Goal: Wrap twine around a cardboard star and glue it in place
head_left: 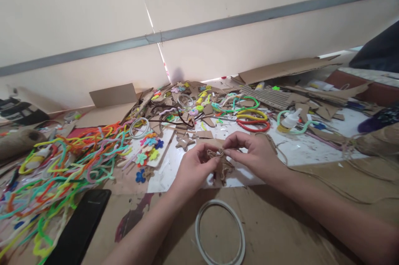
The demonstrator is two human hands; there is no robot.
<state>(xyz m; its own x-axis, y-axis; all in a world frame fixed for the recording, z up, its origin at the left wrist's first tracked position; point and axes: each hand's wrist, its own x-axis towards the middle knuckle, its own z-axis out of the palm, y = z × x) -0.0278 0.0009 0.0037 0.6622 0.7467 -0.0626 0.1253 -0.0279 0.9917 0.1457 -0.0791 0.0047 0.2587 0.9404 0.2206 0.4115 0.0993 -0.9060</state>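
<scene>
Fingers of the left hand (193,168) and the right hand (258,154) are closed at the tips on a small brown twine-trimmed piece (222,168), held between them above the near edge of the white sheet (174,172). Just beyond lies a cardboard star (185,142); a pale ring (199,231) rests nearer the body, between the forearms. Colourful flower shapes (141,158) and tangled pipe cleaners (64,154) spread leftward, while a glue bottle (290,121) stands to the right, beyond the right hand.
</scene>
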